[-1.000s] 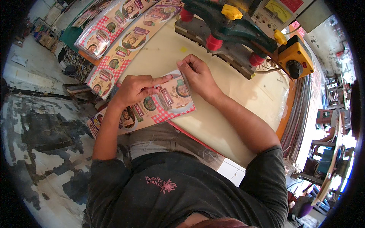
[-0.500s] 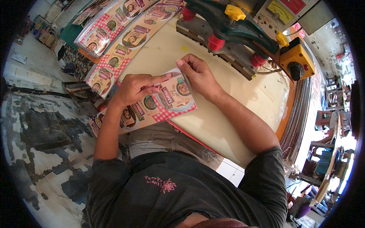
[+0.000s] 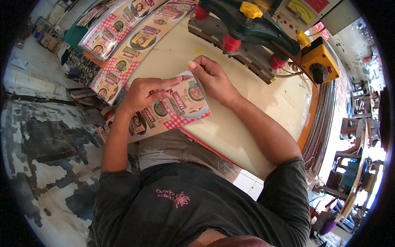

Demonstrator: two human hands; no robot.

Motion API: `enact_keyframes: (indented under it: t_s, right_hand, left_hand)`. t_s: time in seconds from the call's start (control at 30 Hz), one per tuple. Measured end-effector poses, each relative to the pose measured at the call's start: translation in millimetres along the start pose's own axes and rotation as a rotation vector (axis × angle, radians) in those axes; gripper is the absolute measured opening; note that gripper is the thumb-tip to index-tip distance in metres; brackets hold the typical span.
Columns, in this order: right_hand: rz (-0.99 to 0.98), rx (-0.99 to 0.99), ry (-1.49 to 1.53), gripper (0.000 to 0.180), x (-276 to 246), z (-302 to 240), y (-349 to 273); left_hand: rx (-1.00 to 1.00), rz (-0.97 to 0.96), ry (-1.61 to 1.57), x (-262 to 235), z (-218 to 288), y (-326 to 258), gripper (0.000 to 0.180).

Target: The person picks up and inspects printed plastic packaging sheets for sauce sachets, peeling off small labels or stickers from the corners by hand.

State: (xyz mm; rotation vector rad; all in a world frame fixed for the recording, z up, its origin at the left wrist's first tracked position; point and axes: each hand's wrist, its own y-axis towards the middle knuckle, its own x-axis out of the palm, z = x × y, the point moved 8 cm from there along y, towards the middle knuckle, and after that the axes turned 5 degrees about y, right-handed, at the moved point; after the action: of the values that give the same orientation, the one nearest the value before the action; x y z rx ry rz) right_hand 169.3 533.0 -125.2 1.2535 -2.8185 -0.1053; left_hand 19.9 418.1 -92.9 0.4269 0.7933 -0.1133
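A long printed strip [image 3: 168, 112] with food pictures and a red checked pattern slants across my lap and the table's near edge. Its surface looks glossy, like clear plastic. My left hand [image 3: 145, 94] grips the strip from above, thumb and forefinger pointing toward its far right end. At that end, the fingers of my right hand [image 3: 213, 78] are closed at the upper corner, with the thumb raised. The right fingertips are partly hidden, so their exact hold on the edge is hard to see. Both hands are above the cream tabletop [image 3: 255, 119].
Similar printed strips [image 3: 138, 47] lie at the far left, beside a thicker plastic-covered pile [image 3: 105, 39]. A dark green press [image 3: 263, 31] with red knobs [image 3: 231, 43] stands at the back. At its right are a yellow control box [image 3: 319, 61] and a meter panel [image 3: 302, 12].
The view has shifted slightly. My hands keep nearly the same hold, and the strip's right end is tilted a little differently.
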Motion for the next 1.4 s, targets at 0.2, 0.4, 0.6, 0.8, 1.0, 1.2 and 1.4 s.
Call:
enact_keyframes:
  t_s: [0.2,0.4,0.6,0.8,1.0,1.2,1.4]
  right_hand:
    - [0.007,0.022,0.027,0.04,1,3,-1]
    - [-0.003,0.04,0.048,0.037,1,2,-1]
    - [0.025,-0.027,0.105,0.033,4,-1,-4]
    - [0.079,-0.12,-0.023,0.03,-2,-2,-4]
    - [0.059,-0.21,-0.039,0.033,-3,-1,0]
    - [0.071,-0.265,-0.006,0.035,-4,5,1]
    - [0.128,-0.262,-0.067,0.037,1,0,-2]
  left_hand:
    - [0.018,0.037,-0.034,1,-4,-1,0.05]
    - [-0.005,0.021,-0.015,0,-3,0,0.05]
    - [-0.059,-0.022,0.032,1,-9,-5,0.048]
    - [-0.034,0.014,0.069,0,-5,-1,0.046]
    - [-0.111,-0.031,0.074,5,-22,-7,0.052]
    - [-0.03,-0.018,0.101,7,-14,-2,0.049]
    - [-0.09,0.118,0.26,2,16,7,0.043]
